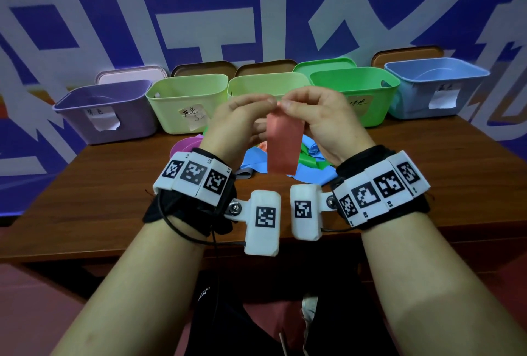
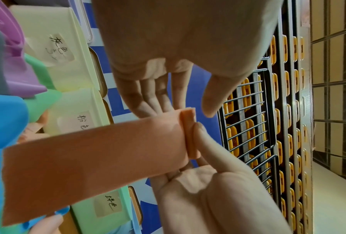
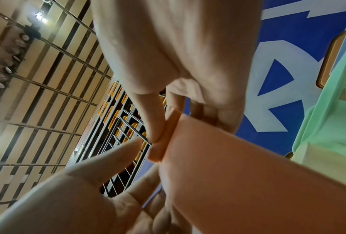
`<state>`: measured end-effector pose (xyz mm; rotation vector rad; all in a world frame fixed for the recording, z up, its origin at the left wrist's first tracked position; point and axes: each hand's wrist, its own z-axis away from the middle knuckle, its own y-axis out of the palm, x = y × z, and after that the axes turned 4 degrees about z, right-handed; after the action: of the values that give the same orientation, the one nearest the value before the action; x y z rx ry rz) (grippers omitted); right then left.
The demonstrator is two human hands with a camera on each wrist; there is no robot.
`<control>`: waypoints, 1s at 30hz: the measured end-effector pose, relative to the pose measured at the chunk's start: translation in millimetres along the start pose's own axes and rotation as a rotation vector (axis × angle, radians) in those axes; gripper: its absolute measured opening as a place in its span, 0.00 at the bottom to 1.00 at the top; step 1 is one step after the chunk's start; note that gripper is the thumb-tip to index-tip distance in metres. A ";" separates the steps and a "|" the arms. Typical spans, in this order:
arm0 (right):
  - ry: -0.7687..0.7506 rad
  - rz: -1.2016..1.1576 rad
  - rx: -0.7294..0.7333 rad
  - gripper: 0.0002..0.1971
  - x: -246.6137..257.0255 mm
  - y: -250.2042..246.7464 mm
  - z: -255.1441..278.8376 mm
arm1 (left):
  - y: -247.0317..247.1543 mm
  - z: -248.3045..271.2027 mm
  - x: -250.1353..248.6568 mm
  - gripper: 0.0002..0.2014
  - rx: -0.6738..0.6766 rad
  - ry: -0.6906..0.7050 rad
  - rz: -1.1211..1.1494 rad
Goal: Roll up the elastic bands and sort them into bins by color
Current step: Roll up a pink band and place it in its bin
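A salmon-pink band [image 1: 283,147] hangs flat between my raised hands over the table. Its top edge is turned into a small roll [image 2: 188,134]. My right hand [image 1: 296,104] pinches that roll, thumb [image 3: 154,126] in front and fingers behind. My left hand [image 1: 256,104] lays straight fingers [image 2: 148,101] behind the band, and its thumb [image 2: 208,104] stands just off the roll. Five bins line the back: purple [image 1: 105,110], light green [image 1: 185,98], pale yellow-green [image 1: 265,84], green [image 1: 356,84] and blue [image 1: 433,84].
Loose bands lie heaped on the brown table [image 1: 114,184] under my hands: blue [image 1: 253,158], green [image 1: 308,160], purple [image 1: 185,144] and a grey one [image 1: 243,174]. Lids stand behind the bins against the blue-and-white wall.
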<state>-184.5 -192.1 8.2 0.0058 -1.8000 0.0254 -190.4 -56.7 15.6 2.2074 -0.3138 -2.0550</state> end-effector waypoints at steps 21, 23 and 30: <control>0.042 -0.043 0.034 0.02 -6.8 1.1 5.8 | -1.9 2.8 11.5 0.07 0.005 0.069 -0.001; 0.029 -0.022 0.032 0.04 -8.5 1.7 5.9 | -2.9 3.3 11.8 0.07 0.012 0.056 -0.006; 0.042 -0.025 0.051 0.06 -18.2 1.9 6.0 | -4.0 4.4 18.0 0.05 -0.019 0.036 -0.028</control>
<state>-186.2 -190.4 -10.9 0.0633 -1.7570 0.0530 -193.4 -56.5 -3.0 2.2470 -0.2610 -2.0211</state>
